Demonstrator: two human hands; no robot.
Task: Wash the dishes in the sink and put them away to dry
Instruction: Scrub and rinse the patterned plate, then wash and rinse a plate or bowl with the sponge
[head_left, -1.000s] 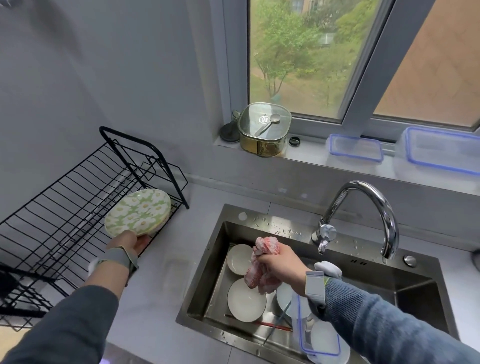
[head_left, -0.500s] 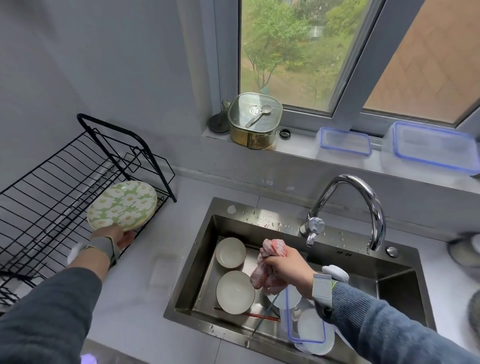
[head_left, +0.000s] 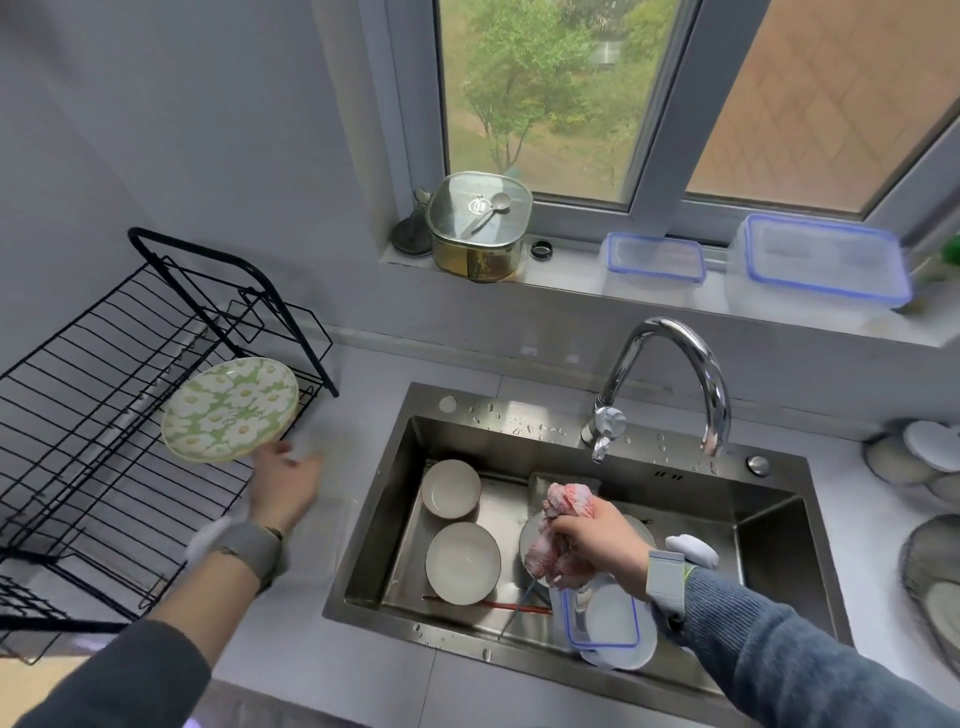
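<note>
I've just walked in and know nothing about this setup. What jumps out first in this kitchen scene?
Brightest is the green daisy-patterned plate, standing tilted in the black wire drying rack at left, with the left hand just below its rim. Over the steel sink, the right hand grips a bunched pink cloth above white plates. A curved chrome faucet arches behind the sink.
</note>
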